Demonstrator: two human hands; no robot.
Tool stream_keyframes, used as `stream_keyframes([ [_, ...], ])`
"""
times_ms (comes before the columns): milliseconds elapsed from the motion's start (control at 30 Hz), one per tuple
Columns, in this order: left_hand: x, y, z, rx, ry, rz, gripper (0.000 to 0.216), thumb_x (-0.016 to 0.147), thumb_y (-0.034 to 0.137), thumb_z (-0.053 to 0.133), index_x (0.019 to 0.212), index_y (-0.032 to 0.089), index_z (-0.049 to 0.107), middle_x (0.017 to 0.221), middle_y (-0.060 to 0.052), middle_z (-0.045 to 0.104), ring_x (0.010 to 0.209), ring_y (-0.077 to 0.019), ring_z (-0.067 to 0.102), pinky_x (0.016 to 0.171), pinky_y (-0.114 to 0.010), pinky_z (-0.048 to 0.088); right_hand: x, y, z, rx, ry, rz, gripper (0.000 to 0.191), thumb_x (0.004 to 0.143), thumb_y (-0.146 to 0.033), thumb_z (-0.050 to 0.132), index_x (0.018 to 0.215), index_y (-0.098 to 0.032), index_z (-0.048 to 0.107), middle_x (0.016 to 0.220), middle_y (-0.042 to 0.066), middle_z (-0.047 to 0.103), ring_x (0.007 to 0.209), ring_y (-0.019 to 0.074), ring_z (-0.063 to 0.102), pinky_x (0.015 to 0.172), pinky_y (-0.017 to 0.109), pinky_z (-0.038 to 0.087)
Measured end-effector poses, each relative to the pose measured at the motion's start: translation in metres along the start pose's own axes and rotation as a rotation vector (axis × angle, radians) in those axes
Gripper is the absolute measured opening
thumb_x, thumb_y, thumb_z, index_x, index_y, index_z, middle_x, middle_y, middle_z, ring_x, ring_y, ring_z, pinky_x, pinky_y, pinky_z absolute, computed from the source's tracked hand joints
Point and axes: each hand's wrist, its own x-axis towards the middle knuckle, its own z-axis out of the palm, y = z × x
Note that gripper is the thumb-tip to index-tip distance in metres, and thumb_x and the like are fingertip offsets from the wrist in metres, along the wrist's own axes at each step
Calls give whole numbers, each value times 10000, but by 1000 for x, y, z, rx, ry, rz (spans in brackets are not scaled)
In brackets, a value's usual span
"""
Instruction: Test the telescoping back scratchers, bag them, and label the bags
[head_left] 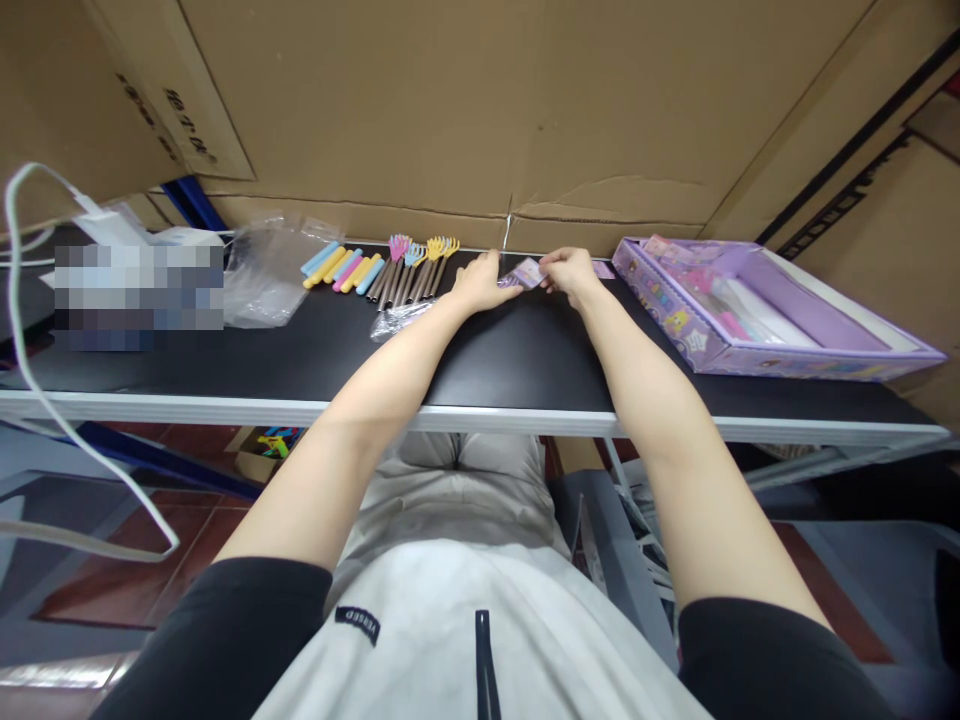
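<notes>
Both my arms reach across a black table [225, 360]. My left hand [480, 283] and my right hand [570, 272] pinch the two ends of a small purple card packet [525, 273] at the far edge of the table. Both hands have their fingers closed on it. A row of small back scratchers [409, 268] with pink, blue and yellow claw heads and pastel handles lies just left of my left hand. A crumpled clear wrapper [397, 318] lies below my left wrist.
An open purple gift box [750, 310] with toy stationery stands at the right. Clear plastic bags [266, 265] and a white device with a white cable [45, 390] are at the left. Cardboard walls [487, 110] rise behind the table.
</notes>
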Motion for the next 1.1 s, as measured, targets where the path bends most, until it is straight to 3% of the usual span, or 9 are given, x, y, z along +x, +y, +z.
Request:
stream_keyframes([
  [200, 2, -3, -12, 88, -80, -19, 545, 1023, 329, 655, 1477, 29, 613, 1486, -241, 685, 1413, -349, 646, 1147, -381, 512, 11, 10, -14, 25, 125, 66, 297, 862, 63, 542, 755, -213, 560, 586, -2, 539, 588, 160, 624, 663, 309, 613],
  [367, 2, -5, -27, 131, -175, -89, 505, 1007, 311, 682, 1436, 46, 674, 1501, -221, 688, 1412, -328, 657, 1144, -338, 515, 12, 13, -12, 85, 108, 63, 284, 836, 80, 564, 786, -200, 548, 663, 2, 587, 683, 136, 677, 754, 271, 619],
  [500, -1, -2, -34, 87, -177, -155, 443, 968, 257, 734, 1364, 60, 718, 1439, -217, 727, 1383, -329, 685, 1135, -330, 531, 7, 10, -7, 46, 57, 21, 293, 785, 77, 614, 815, -207, 547, 730, -3, 608, 762, 151, 705, 845, 302, 622],
  [633, -2, -2, -32, -136, -144, -318, 324, 883, 127, 792, 1201, 96, 736, 1065, -176, 814, 1064, -342, 822, 972, -399, 630, -1, 3, -4, -188, -25, -126, 271, 766, 60, 634, 827, -200, 588, 767, 19, 646, 835, 192, 710, 906, 351, 602],
  [733, 1, -6, -24, -389, -42, -400, 221, 843, 33, 781, 1029, 126, 705, 797, -118, 745, 875, -364, 832, 849, -464, 663, -11, -7, 0, -434, -137, -325, 206, 794, 44, 629, 765, -159, 646, 801, 92, 711, 908, 214, 716, 971, 352, 552],
  [967, 4, -10, -18, -641, 19, -454, 354, 853, -45, 688, 756, 226, 481, 649, -20, 597, 832, -354, 813, 779, -451, 663, -35, -27, 13, -604, -414, -556, 174, 750, -62, 628, 735, -163, 769, 790, 95, 778, 891, 271, 734, 921, 369, 560],
  [1100, 0, -5, -21, -709, 51, -466, 373, 822, -86, 685, 704, 205, 485, 667, -4, 568, 862, -329, 806, 823, -443, 659, -39, -27, 16, -684, -470, -606, 214, 773, -111, 618, 843, -150, 815, 824, 93, 794, 865, 256, 726, 874, 349, 550],
])
